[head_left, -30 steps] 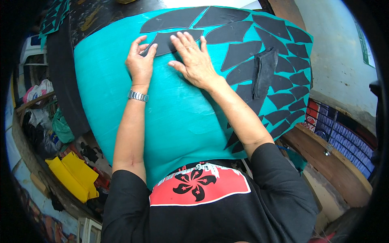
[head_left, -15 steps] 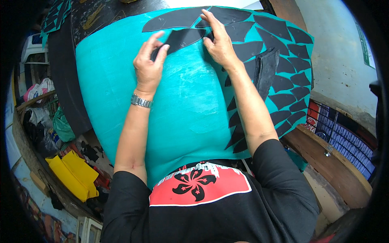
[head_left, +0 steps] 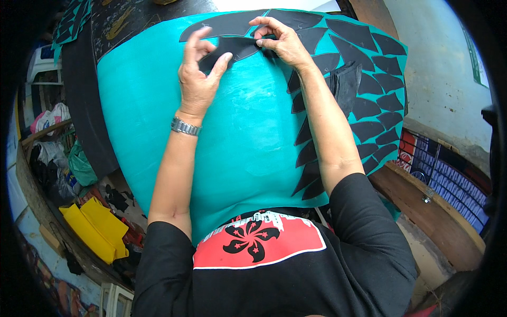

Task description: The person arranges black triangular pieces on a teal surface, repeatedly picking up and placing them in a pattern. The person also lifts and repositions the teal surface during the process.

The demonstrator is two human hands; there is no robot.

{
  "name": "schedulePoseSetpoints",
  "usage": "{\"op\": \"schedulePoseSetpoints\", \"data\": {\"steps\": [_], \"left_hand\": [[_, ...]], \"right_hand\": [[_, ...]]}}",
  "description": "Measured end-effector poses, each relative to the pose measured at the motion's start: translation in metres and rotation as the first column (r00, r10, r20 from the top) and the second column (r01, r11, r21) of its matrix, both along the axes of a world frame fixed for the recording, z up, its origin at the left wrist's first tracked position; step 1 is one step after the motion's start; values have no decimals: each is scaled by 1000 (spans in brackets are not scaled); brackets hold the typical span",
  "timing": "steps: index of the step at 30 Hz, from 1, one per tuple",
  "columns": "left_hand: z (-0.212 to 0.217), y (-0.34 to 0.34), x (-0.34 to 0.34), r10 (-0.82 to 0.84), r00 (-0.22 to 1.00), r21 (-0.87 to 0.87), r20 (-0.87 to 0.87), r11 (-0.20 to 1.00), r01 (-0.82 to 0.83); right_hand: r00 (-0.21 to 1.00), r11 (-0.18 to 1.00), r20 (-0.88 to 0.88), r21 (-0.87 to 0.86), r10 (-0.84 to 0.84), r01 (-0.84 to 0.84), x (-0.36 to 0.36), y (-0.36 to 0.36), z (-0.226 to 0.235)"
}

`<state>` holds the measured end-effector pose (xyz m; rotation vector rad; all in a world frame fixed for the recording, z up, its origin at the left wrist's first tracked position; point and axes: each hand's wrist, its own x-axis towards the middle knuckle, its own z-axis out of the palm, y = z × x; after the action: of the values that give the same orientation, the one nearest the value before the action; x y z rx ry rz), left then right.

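Observation:
A dark, leaf-shaped cut piece (head_left: 237, 48) lies at the upper middle of a large teal sheet (head_left: 237, 132). My right hand (head_left: 285, 45) pinches the piece's right tip between thumb and fingers. At its left end is my left hand (head_left: 198, 79), with thumb and fingers spread apart. The left thumb is against the lower edge of the piece, and the left fingertips are slightly blurred. Just beyond, a long dark piece (head_left: 219, 24) rests on the sheet. Several similar dark pieces cover its right side, partly hidden by my right forearm.
A folded bundle of dark material (head_left: 346, 87) lies on the sheet beside my right forearm. A dark tabletop (head_left: 142, 16) shows beyond the sheet. Yellow material (head_left: 95, 227) and bags (head_left: 79, 164) sit at the left. A wooden ledge (head_left: 422, 195) runs along the right.
My left fingers have spread and shifted right along the piece. My right fingers have bent down and closed on its right tip. The piece has moved slightly left.

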<state>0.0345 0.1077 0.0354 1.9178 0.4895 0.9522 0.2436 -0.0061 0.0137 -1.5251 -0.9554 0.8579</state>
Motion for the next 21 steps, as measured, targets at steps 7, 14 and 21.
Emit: {"op": "schedulePoseSetpoints", "data": {"steps": [7, 14, 21], "left_hand": [[-36, 10, -12, -34, 997, -48, -70, 998, 31], [-44, 8, -11, -45, 998, -234, -46, 972, 33], [-45, 6, -10, -62, 997, -172, -42, 984, 53]], "right_hand": [[974, 969, 183, 229, -133, 90, -24, -5, 13], [894, 971, 412, 221, -176, 90, -64, -21, 47], [840, 975, 515, 210, -171, 70, -72, -26, 47]]}}
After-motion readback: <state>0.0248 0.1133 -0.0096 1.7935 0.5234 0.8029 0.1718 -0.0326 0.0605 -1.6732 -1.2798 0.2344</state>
